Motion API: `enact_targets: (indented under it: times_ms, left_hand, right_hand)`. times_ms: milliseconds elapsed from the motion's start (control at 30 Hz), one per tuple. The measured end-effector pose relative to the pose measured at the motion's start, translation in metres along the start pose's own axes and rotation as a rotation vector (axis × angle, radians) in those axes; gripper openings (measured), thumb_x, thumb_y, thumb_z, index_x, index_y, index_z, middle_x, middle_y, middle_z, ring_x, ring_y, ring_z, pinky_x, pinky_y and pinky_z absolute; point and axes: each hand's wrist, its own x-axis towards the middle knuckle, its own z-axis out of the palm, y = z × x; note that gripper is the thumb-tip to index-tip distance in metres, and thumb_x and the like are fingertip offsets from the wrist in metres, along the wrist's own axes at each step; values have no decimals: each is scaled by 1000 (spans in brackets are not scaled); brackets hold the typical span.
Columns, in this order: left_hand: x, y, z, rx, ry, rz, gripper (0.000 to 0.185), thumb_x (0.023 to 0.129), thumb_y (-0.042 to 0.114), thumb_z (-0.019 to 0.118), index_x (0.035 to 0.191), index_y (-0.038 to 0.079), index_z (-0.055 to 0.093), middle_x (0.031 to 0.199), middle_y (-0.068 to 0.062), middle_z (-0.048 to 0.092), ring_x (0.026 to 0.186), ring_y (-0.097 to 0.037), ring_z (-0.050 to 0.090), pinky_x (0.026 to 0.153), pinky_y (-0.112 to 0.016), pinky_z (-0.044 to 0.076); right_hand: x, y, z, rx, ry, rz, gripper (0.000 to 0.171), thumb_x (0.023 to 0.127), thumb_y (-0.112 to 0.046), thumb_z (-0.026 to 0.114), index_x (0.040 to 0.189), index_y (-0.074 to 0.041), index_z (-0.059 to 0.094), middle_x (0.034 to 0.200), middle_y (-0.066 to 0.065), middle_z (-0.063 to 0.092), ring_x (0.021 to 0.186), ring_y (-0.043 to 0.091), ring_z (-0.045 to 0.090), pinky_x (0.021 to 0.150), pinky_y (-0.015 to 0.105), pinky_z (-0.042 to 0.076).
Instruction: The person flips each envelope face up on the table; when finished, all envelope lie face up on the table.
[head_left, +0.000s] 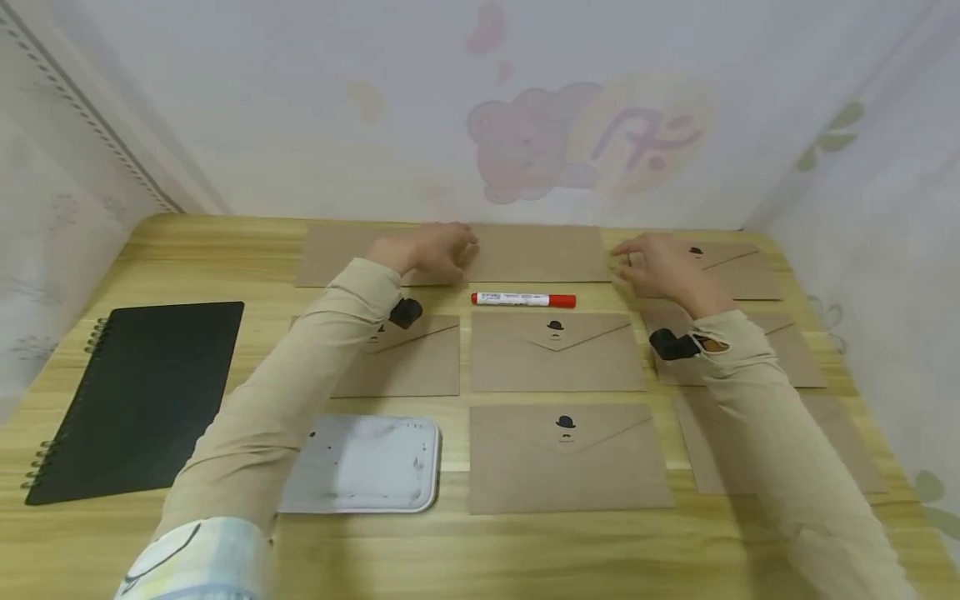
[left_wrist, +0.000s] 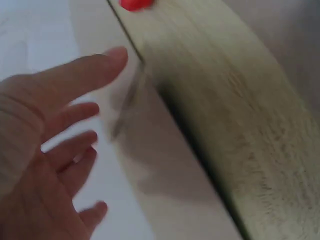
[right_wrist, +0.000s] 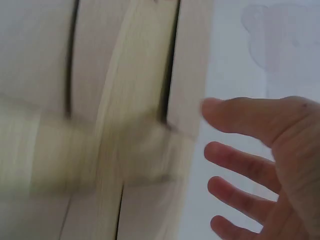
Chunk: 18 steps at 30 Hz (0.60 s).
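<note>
In the head view a plain brown envelope (head_left: 536,254) lies in the middle of the back row. My left hand (head_left: 435,250) is at its left end, over the seam with another plain envelope (head_left: 337,254). My right hand (head_left: 663,265) is just past its right end, over the left part of an envelope with a hat print (head_left: 738,271). Neither hand holds anything; the fingers are loosely bent. Both wrist views show thumb and fingers spread apart, with the left hand (left_wrist: 55,145) and right hand (right_wrist: 265,170) above the envelopes. A red-capped marker (head_left: 522,300) lies in front of the middle envelope.
More brown envelopes lie in rows nearer me, among them a middle one (head_left: 557,358) and a front one (head_left: 566,479). A white tray-like board (head_left: 367,467) and a black spiral notebook (head_left: 150,400) lie to the left. A white printed curtain (head_left: 375,125) borders the wooden table (head_left: 450,558).
</note>
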Motion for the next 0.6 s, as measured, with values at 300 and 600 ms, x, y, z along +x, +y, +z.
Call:
enact_targets:
  times_ms: [300, 600]
  left_hand:
    - [27, 15, 10, -37, 32, 34, 74, 78, 24, 75, 139, 2, 38, 137, -13, 41, 124, -26, 37, 105, -36, 26]
    - [32, 18, 14, 9, 52, 36, 72, 77, 29, 75, 135, 0, 43, 131, -13, 48, 119, -25, 42, 102, -37, 30]
  right_hand:
    - [6, 2, 3, -17, -183, -14, 63, 77, -9, 72, 128, 13, 44, 134, 37, 34, 124, 50, 28, 103, 56, 21]
    - [3, 8, 6, -14, -191, -8, 53, 81, -5, 69, 127, 10, 49, 131, 29, 44, 124, 46, 34, 104, 53, 23]
